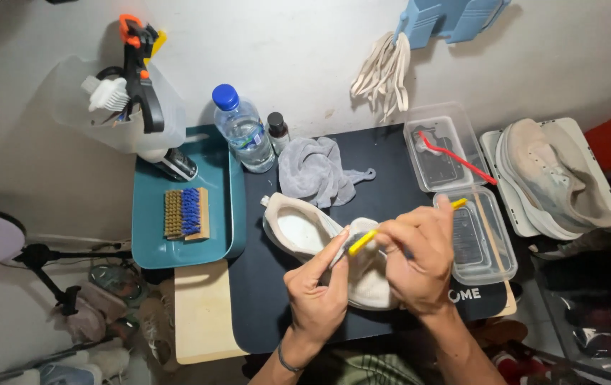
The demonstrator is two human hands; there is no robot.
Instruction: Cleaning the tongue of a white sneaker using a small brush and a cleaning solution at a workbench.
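The left hand (317, 289) is gripping a white fabric sneaker (319, 246) on the black mat (384, 153). The right hand (419, 260) is pinching a yellow-handled brush (362, 241) against it. A blue-capped, labelled clear plastic bottle (243, 130) is standing behind the sneaker.

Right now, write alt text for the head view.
Two bare hands work on a white sneaker on a dark mat: the left hand steadies it, the right hand holds a yellow-handled brush against it. A grey cloth and water bottle lie behind.

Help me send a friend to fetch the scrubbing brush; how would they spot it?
Start at the teal tray on the left side of the dark mat. The scrubbing brush lies flat in the tray's middle, below the water bottle. It alone has a wooden block with two bristle patches, tan and blue, side by side.
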